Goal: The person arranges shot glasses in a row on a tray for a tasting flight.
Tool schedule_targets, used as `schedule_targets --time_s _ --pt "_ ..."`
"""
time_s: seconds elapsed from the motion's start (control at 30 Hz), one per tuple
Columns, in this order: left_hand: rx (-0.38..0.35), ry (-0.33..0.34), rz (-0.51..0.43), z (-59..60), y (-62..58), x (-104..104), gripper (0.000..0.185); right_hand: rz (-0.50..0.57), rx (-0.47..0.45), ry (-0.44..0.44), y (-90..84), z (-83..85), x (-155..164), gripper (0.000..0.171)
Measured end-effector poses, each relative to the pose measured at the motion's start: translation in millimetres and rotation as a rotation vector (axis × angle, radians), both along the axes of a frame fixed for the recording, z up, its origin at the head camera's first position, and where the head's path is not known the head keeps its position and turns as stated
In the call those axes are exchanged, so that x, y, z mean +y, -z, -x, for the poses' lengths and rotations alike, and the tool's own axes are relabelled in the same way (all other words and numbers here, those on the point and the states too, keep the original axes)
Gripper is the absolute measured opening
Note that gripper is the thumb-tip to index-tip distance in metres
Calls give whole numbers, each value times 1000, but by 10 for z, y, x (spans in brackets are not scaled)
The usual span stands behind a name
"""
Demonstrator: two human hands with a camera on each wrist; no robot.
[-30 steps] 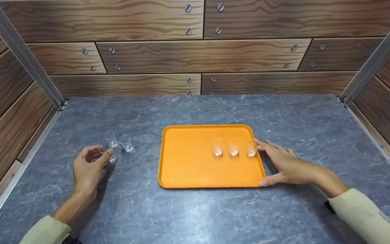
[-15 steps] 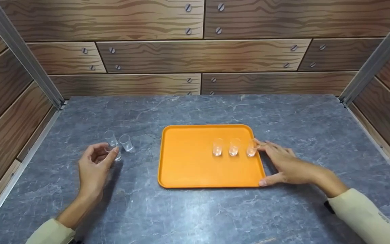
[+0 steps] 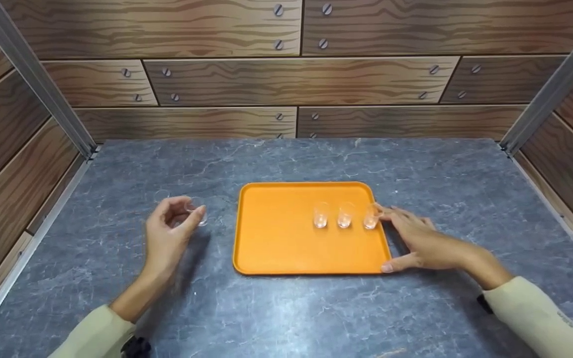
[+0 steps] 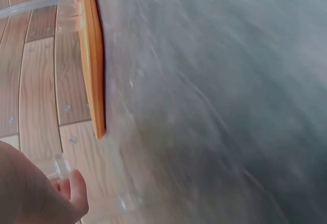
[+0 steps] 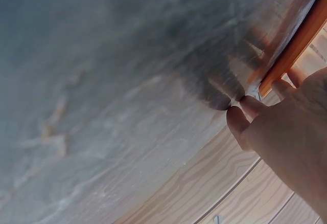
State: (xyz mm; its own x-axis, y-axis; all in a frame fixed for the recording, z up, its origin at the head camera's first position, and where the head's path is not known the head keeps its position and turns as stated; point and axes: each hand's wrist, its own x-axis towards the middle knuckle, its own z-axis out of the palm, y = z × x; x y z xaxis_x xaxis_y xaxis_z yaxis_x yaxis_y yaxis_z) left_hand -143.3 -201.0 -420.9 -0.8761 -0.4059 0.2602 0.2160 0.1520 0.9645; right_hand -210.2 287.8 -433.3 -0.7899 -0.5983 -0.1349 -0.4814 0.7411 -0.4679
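My left hand (image 3: 183,213) pinches a small clear glass (image 3: 198,215) just above the grey table, left of the orange tray (image 3: 276,238). The left wrist view shows that hand (image 4: 36,196) with the glass (image 4: 57,166) at its fingertips and the tray's edge (image 4: 93,60) ahead. Three more small clear glasses (image 3: 344,216) stand in a row on the tray's right half. With its fingers straight, my right hand (image 3: 408,238) rests against the tray's right rim, the thumb at the front right corner. Its fingertips (image 5: 246,115) touch the tray's edge (image 5: 299,42) in the right wrist view.
Behind my left hand, the faint rim of another clear glass (image 3: 161,194) shows on the table (image 3: 291,313). Wood-patterned walls (image 3: 296,74) close in the back and both sides, with metal posts (image 3: 33,74) at the corners.
My left hand closed on a glass at the left cluster and carried it right, toward the tray. The right hand and the three glasses on the tray stayed put.
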Motion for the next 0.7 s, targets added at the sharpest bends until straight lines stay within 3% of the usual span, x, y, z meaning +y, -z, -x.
schedule_targets --time_s 0.4,0.7 --pt "3 104 -32 196 25 406 28 6 13 -8 -4 -3 10 102" --pt "-65 173 -30 248 7 657 29 6 5 0 -4 -7 7 103"
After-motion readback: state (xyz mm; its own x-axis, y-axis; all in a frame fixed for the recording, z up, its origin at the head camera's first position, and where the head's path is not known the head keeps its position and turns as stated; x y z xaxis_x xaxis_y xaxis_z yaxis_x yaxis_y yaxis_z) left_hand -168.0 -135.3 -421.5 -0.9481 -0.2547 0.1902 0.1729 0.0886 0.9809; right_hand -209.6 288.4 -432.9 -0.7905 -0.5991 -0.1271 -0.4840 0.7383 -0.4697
